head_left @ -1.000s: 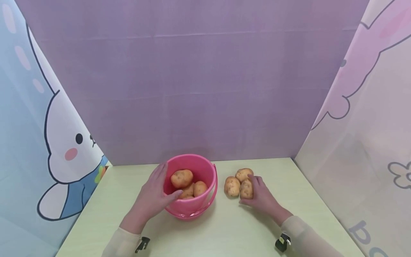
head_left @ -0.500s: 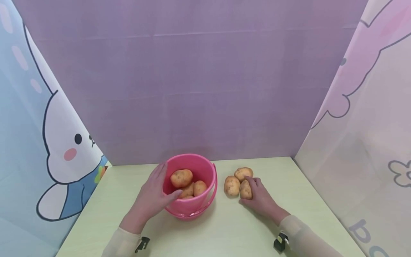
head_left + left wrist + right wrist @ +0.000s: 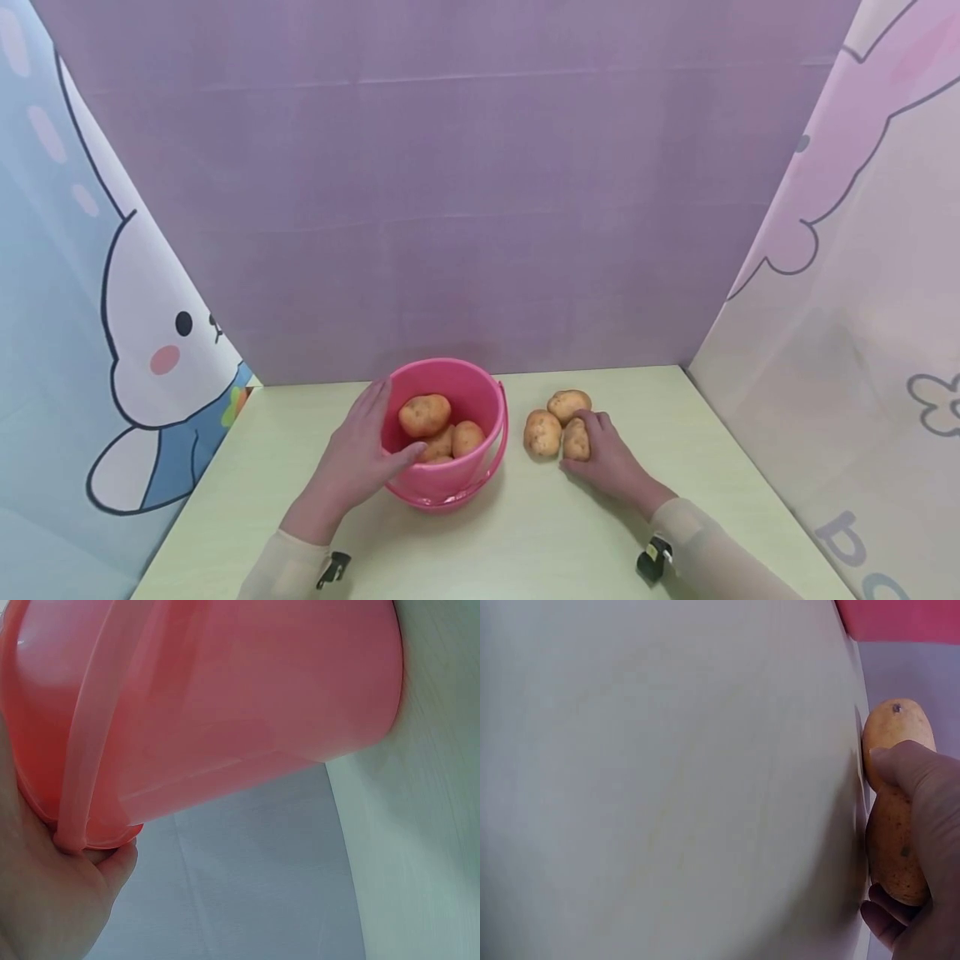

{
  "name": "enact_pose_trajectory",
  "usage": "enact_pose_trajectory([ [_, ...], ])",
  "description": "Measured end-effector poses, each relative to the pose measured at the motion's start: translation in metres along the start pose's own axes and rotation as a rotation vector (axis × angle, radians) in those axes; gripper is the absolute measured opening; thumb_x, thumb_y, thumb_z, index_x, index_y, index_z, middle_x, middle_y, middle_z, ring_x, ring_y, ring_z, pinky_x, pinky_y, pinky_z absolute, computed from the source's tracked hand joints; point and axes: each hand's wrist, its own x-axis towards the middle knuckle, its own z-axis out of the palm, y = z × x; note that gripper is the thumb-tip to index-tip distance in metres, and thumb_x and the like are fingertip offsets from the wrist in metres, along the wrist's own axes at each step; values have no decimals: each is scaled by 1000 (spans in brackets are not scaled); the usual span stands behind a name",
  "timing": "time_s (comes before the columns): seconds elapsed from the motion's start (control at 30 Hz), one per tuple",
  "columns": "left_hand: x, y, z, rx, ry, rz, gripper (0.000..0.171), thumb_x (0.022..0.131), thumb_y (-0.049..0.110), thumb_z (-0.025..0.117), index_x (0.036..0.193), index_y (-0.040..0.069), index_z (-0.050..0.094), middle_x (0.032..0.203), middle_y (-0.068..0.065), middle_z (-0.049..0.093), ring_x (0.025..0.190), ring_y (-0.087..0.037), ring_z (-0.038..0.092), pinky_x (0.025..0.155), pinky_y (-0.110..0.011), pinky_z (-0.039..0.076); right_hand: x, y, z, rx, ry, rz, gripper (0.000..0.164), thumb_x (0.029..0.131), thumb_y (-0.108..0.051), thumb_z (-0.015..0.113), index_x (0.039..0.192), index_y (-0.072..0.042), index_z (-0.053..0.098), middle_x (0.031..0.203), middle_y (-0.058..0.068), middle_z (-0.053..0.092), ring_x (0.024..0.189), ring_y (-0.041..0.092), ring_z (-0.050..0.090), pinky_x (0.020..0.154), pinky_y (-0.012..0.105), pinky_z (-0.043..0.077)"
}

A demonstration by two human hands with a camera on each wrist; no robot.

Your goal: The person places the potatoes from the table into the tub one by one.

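We judge: grasping step. Left hand [image 3: 354, 454] grips round pink plastic bucket [image 3: 437, 482]; right hand [image 3: 611, 458] pinches oval tan potato [image 3: 576, 442] (neighbours close); next calls for careful lift.

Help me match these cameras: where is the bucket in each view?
Head: bucket, low, just left of centre.
Left wrist: large, across the upper left.
Right wrist: only a piece, in the top right corner.
Shared landmark: the pale table, in all three.

Bucket [image 3: 450, 479] glossy smooth plastic; potatoes [image 3: 542, 433] matt; tabletop [image 3: 510, 546] wood-grained.
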Motion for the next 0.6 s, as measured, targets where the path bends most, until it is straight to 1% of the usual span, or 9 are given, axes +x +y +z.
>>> enact_pose_trajectory([
  [0.23,0,1,-2,1,2,4,119,90,70,80,176,10,24,178,-11,33,162,-37,32,113,-70,51,4,-2,-6,14,7,1,92,89,-36,95,159,-6,44,138,21,51,124,40,63,106,61,56],
  [0.33,0,2,-3,1,-7,-3,119,90,69,81,177,11,24,178,-11,33,162,-37,32,112,-69,51,6,-2,-9,16,17,5,92,89,-36,94,160,-6,44,138,23,51,122,39,63,106,60,56],
  [0.47,0,3,-3,5,-10,-6,119,90,67,83,176,9,24,178,-12,33,162,-39,31,112,-71,50,8,-5,-15,22,38,-9,93,88,-34,95,160,-4,44,135,24,52,117,38,65,102,60,57],
  [0.6,0,3,-3,7,-6,-4,120,89,67,83,176,9,25,177,-13,34,161,-39,33,111,-71,51,12,-13,-24,44,51,-30,91,90,-31,93,160,-4,44,133,23,52,115,38,65,100,60,58],
])
